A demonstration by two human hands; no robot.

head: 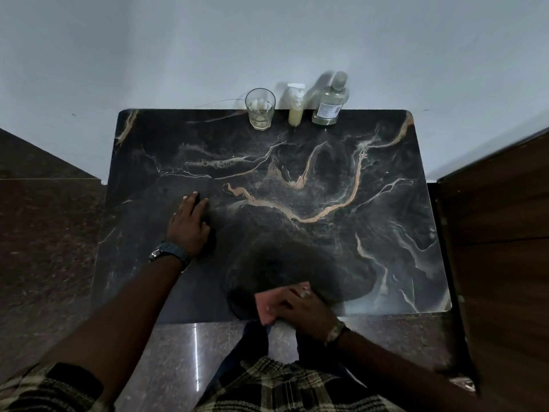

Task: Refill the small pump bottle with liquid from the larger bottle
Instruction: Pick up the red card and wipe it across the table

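A dark marble tabletop with tan and white veins is seen from above, set against a pale wall. Along its far edge three things are lined up close together. A glass stands on the left, with a little pale liquid at its bottom. Just beside it, on the right, the pump bottle is placed upright, with a white pump head and yellowish liquid in its lower part. The big bottle, clear, capped and labelled, stands just right of that, upright and partly filled. None of the three is touched by either hand; both hands are well apart from them.

The left hand is laid palm down on the tabletop towards the left, its fingers straight and slightly spread. A watch is worn on that wrist. The right hand is pressed on a pink cloth at the near edge of the tabletop, its fingers bent over the cloth. Whether the cloth is gripped or only pressed down cannot be told. A plaid shirt is seen at the bottom, and a wooden panel stands to the right.
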